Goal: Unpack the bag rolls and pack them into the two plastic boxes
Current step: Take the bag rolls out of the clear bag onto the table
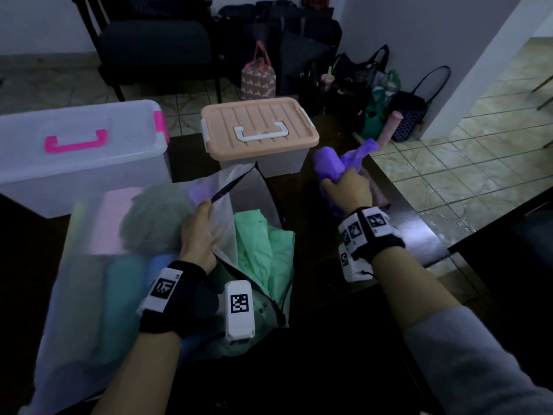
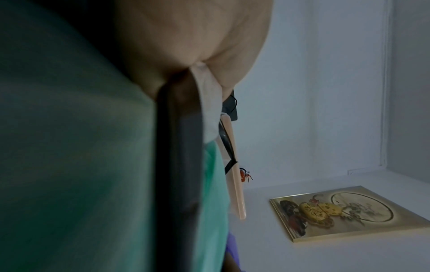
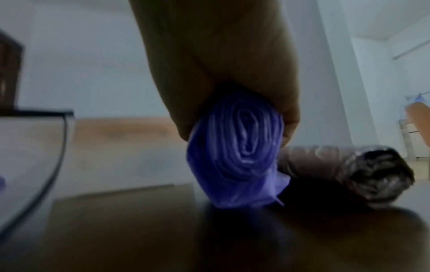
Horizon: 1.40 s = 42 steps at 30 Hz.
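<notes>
Right hand point(image 1: 347, 187) clamped round purple roll point(image 1: 329, 163), centre-right; soft, light, slippery film, so grasp mid-body. Left hand point(image 1: 199, 235) pinches storage bag point(image 1: 89, 265) rim.

Purple bag roll point(image 1: 330, 163), gripped and raised just above the dark tabletop, loose tail trailing, spiral end visible from the wrist. Brownish roll point(image 3: 330, 165) lying just beside it. Translucent zip bag point(image 1: 89, 265) pulled open, holding teal, blue and green rolls. Behind, two shut plastic boxes: pink-handled clear box point(image 1: 74, 154), peach-lidded box point(image 1: 260, 127).
</notes>
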{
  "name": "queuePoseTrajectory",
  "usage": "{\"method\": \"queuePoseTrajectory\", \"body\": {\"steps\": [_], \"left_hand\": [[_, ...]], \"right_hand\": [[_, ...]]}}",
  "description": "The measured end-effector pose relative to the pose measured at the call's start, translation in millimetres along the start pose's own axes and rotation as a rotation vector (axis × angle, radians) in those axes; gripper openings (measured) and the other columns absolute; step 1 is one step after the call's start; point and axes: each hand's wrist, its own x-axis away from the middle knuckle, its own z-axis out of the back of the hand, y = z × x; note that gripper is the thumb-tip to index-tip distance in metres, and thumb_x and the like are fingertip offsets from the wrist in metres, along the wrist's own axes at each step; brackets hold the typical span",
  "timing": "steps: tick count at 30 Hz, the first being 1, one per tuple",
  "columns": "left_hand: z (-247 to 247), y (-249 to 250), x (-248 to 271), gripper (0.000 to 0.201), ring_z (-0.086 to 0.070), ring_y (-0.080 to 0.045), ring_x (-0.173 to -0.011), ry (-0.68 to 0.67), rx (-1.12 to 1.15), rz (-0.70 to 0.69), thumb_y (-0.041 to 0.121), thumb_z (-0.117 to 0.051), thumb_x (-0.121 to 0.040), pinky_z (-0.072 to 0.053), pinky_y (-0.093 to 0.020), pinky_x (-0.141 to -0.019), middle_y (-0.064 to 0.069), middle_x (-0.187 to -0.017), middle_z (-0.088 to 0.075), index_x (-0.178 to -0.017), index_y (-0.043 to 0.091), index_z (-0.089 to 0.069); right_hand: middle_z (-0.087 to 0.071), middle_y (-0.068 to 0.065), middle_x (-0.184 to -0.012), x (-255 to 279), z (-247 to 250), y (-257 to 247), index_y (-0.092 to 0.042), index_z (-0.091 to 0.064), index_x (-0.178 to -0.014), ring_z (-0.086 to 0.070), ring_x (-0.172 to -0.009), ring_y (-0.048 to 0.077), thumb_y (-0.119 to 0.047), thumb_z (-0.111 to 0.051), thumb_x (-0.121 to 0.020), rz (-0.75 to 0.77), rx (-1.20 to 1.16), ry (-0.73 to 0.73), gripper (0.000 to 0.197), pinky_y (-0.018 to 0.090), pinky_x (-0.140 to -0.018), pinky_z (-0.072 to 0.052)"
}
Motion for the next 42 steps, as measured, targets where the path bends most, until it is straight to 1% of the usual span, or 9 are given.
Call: {"method": "queuePoseTrajectory", "body": {"steps": [4,11,17,22,25,31,35,39,42], "left_hand": [[0,-6,4,0.025,-0.052,-0.014,-0.063,0.032,-0.021,-0.024,0.034,-0.053,-0.091,-0.042,-0.027,-0.059,-0.003,-0.077,-0.057,-0.075,0.016,-0.060],[1,-7,7,0.023,-0.058,-0.020,-0.074,0.022,-0.030,0.004,0.032,-0.055,-0.089,-0.047,-0.033,-0.075,-0.007,-0.085,-0.062,-0.075,0.015,-0.063],[6,-8,14,0.023,-0.059,-0.023,-0.075,-0.010,-0.126,-0.022,0.030,-0.051,-0.090,-0.048,-0.031,-0.069,-0.010,-0.087,-0.063,-0.078,0.012,-0.061],[7,-9,25,0.026,-0.058,-0.021,-0.069,-0.033,-0.184,-0.053,0.028,-0.046,-0.093,-0.046,-0.028,-0.059,-0.007,-0.081,-0.062,-0.075,0.015,-0.059],[7,-13,30,0.030,-0.054,-0.022,-0.080,0.009,-0.244,-0.137,0.028,-0.043,-0.095,-0.043,-0.032,-0.070,-0.008,-0.082,-0.057,-0.069,0.015,-0.053],[7,-17,32,0.031,-0.051,-0.021,-0.079,0.048,-0.250,-0.169,0.027,-0.044,-0.093,-0.041,-0.034,-0.069,-0.010,-0.082,-0.054,-0.065,0.015,-0.050],[8,-18,31,0.028,-0.051,-0.020,-0.077,0.053,-0.222,-0.146,0.028,-0.044,-0.093,-0.040,-0.032,-0.064,-0.005,-0.073,-0.053,-0.069,0.015,-0.050],[11,-18,31,0.024,-0.056,-0.021,-0.080,0.057,-0.167,-0.103,0.031,-0.047,-0.092,-0.045,-0.029,-0.067,-0.006,-0.086,-0.060,-0.077,0.014,-0.056],[10,-16,32,0.023,-0.062,-0.021,-0.087,0.020,-0.104,-0.100,0.028,-0.046,-0.093,-0.050,-0.028,-0.070,-0.006,-0.095,-0.066,-0.084,0.015,-0.062]], "right_hand": [[-0.054,0.022,-0.122,-11,-13,3,-0.001,-0.044,-0.123,-0.050,-0.114,0.036,-0.040,-0.055,-0.089,-0.017,0.077,-0.051,0.053,0.041,-0.093,-0.043],[-0.036,0.019,-0.136,-16,-16,7,-0.003,-0.050,-0.125,-0.032,-0.127,0.035,-0.047,-0.052,-0.089,0.015,0.279,-0.028,0.057,0.044,-0.102,-0.031],[-0.050,0.024,-0.125,24,-4,2,0.003,-0.051,-0.121,-0.046,-0.118,0.035,-0.027,-0.054,-0.091,0.114,-0.084,0.112,0.043,0.032,-0.094,-0.033],[-0.059,0.011,-0.068,81,-19,1,0.001,-0.062,-0.079,-0.057,-0.056,0.020,-0.019,-0.058,-0.089,-0.028,-0.364,-0.475,0.023,0.028,-0.060,-0.048],[-0.057,0.004,-0.068,106,-33,2,-0.001,-0.060,-0.086,-0.055,-0.054,0.015,-0.021,-0.060,-0.089,-0.107,-0.411,-0.649,0.020,0.022,-0.050,-0.049],[-0.067,0.011,-0.106,115,-43,-2,-0.002,-0.061,-0.112,-0.066,-0.094,0.025,-0.026,-0.066,-0.082,-0.141,-0.509,-0.682,0.039,0.037,-0.082,-0.057],[-0.068,0.009,-0.099,120,-42,-6,-0.004,-0.063,-0.111,-0.066,-0.086,0.022,-0.020,-0.071,-0.080,-0.154,-0.600,-0.706,0.036,0.031,-0.075,-0.054],[-0.067,0.005,-0.079,123,-43,-7,-0.005,-0.066,-0.094,-0.063,-0.070,0.018,-0.019,-0.071,-0.079,-0.203,-0.694,-0.708,0.021,0.029,-0.069,-0.052],[-0.069,0.008,-0.087,123,-43,-9,0.000,-0.065,-0.104,-0.066,-0.076,0.021,-0.019,-0.068,-0.081,-0.182,-0.730,-0.671,0.030,0.031,-0.073,-0.055]]}}
